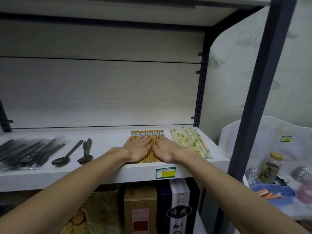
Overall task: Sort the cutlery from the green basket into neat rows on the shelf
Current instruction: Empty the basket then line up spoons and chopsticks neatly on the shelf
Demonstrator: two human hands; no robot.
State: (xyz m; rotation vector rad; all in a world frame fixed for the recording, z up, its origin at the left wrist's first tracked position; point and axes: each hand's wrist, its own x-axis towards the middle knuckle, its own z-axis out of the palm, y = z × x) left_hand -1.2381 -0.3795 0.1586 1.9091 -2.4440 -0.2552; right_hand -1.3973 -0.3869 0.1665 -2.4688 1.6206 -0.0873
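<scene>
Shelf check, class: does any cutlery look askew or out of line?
Yes. The spoons lie fanned at differing angles, and the wrapped chopsticks slant unevenly, unlike the tidy wooden chopsticks under both flat hands.

a small shop: a price tag [165, 173] on the shelf [108, 173] edge, boxed goods [179, 206] below, another tagged rack [270, 130] beside it.

Two bare forearms enter from the lower corners of the frame. No sleeve shows on either arm up to the frame edge. Left hand [141, 146] bare: no ring, watch, band or glove visible. Right hand [166, 147] likewise bare, wrist unadorned. Fingernails too small and blurred to describe. No markings or jewellery seen on either arm. Rest of the person out of frame.
</scene>
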